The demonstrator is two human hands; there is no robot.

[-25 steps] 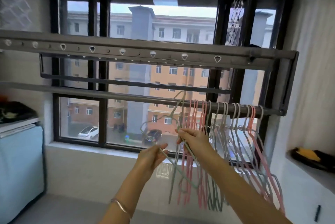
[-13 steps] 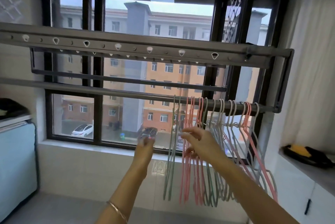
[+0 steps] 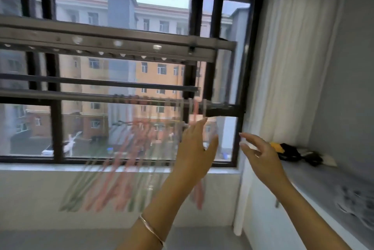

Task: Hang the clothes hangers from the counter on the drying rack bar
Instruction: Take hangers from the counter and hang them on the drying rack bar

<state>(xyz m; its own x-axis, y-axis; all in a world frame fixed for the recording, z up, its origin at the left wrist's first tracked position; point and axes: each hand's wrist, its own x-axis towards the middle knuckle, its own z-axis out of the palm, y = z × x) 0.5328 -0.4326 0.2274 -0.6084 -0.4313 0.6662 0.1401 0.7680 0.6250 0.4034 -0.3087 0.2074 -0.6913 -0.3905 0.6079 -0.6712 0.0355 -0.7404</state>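
Many blurred hangers (image 3: 129, 158) hang on the rack bar (image 3: 81, 96) beside your left hand (image 3: 194, 148), spread and holding nothing like your right hand (image 3: 261, 156), with a black-and-yellow bundle (image 3: 291, 152) on the counter (image 3: 315, 181).

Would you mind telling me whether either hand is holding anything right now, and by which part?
Nothing is held: the left hand and right hand are both open, fingers spread, while the blurred hangers hang from the rack bar.

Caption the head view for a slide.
Left hand and right hand, both open, raised beside blurred pink and grey hangers hooked on the drying rack bar.
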